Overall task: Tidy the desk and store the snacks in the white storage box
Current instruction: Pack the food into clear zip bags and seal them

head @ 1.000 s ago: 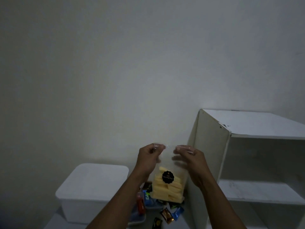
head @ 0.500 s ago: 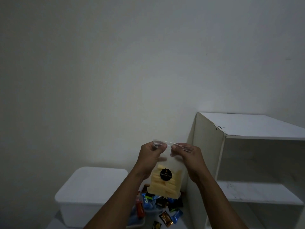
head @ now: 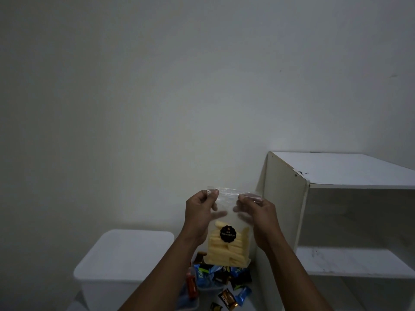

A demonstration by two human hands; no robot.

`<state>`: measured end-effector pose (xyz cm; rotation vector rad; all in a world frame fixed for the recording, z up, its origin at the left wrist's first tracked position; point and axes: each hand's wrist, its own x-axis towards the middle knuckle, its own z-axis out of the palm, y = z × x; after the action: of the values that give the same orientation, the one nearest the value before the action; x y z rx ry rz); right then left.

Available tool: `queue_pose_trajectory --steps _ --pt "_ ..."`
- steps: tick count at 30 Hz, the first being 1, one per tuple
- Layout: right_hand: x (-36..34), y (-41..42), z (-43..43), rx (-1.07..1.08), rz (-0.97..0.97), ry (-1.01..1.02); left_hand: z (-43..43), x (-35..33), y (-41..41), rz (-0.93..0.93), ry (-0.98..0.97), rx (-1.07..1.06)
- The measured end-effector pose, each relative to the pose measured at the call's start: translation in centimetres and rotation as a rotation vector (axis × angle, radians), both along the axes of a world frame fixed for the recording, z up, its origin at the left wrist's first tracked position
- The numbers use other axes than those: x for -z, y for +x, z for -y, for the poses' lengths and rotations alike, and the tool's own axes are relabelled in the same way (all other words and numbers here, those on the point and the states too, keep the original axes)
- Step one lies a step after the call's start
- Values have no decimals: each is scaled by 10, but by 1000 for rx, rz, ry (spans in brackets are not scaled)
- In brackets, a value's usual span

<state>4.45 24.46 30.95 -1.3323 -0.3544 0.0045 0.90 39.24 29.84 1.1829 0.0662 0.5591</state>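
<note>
A clear plastic bag of yellow snack sticks [head: 228,248] with a round black label hangs upright in the air above the desk. My left hand [head: 199,215] pinches the bag's top edge at its left corner. My right hand [head: 258,213] pinches the same top edge at its right corner. The white storage box [head: 121,261] stands at the lower left with its lid on. Several small wrapped candies [head: 221,277] in blue, black and orange lie in a pile below the bag.
A white open shelf unit [head: 336,212] stands at the right, its side panel close behind the bag. A plain pale wall fills the view above. A clear tray [head: 190,304] lies under some of the candies.
Both hands have slid apart along the bag's top edge, which is now stretched flat between them. The bag hangs straighter than before.
</note>
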Motion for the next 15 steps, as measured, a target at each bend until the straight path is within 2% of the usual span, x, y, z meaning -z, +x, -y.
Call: queue_pose_trajectory --steps 11,15 --pt "3 6 -7 87 33 142 -4 1 8 -36 -79 15" --pt "7 9 -7 54 29 124 -5 1 9 -73 -11 31"
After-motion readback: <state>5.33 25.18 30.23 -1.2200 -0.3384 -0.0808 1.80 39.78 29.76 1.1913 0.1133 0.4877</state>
